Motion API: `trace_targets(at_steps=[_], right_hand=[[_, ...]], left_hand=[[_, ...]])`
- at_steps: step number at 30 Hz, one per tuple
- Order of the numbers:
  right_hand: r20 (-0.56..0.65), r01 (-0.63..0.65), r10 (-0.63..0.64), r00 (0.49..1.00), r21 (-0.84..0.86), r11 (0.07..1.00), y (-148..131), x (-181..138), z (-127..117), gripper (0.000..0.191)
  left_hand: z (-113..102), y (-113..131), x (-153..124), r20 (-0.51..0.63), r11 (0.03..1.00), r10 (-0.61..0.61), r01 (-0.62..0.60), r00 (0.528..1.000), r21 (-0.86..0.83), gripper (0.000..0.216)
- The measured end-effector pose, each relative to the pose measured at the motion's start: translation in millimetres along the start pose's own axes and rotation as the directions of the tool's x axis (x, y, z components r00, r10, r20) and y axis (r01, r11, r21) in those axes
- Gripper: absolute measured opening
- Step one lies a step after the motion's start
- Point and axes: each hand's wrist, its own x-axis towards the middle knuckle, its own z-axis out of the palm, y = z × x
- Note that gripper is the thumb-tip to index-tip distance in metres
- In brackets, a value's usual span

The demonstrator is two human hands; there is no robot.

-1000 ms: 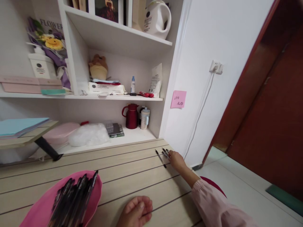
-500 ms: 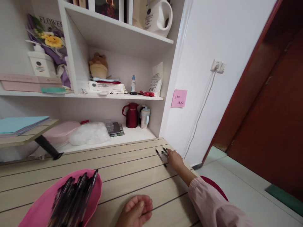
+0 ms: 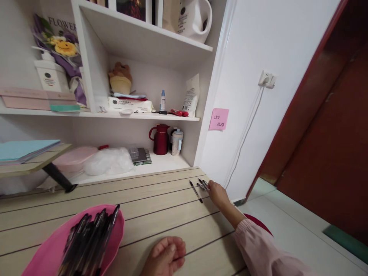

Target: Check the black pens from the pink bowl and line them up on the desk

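My right hand [image 3: 217,194] reaches to the far right corner of the wooden desk [image 3: 161,214], its fingers closed on a couple of black pens [image 3: 203,184]. One more black pen [image 3: 196,191] lies loose on the desk just left of them. My left hand [image 3: 165,256] rests on the desk near the front edge, fingers curled in, nothing visible in it. A pink bowl [image 3: 51,253] full of several black pens [image 3: 86,241] sits at the front left.
White shelves stand behind the desk with a red jug [image 3: 160,139], a white cup [image 3: 176,142], a plastic bag [image 3: 107,161] and a pink lidded box [image 3: 73,158]. A pink sticky note [image 3: 219,119] hangs on the wall. A red door [image 3: 330,134] stands at right.
My right hand has stayed at the pens on the desk's far right corner, shifting a little. The left hand and pink bowl have not moved.
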Motion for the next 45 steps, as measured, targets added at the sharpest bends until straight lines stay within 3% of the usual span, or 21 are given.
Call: trace_targets(at_steps=[4,15,35,45], right_hand=[[0.0,-0.021,0.021,1.0,-0.004,1.0,3,0,2,0.011],[0.017,-0.007,0.008,1.0,-0.042,0.999,-10,0,9,0.023],[-0.001,-0.009,0.009,1.0,-0.025,1.0,-14,-2,12,0.026],[0.005,-0.051,0.051,0.999,0.011,0.999,-8,-8,2,0.021]], left_hand=[[1,0,-1,-0.004,1.0,0.006,-0.006,1.0,-0.003,0.029],[0,0,0,-0.011,1.0,-0.002,0.002,1.0,0.007,0.029],[2,2,-3,-0.01,1.0,-0.001,0.001,1.0,-0.003,0.026],[0,-1,-1,-0.003,1.0,0.012,-0.012,1.0,0.009,0.026]])
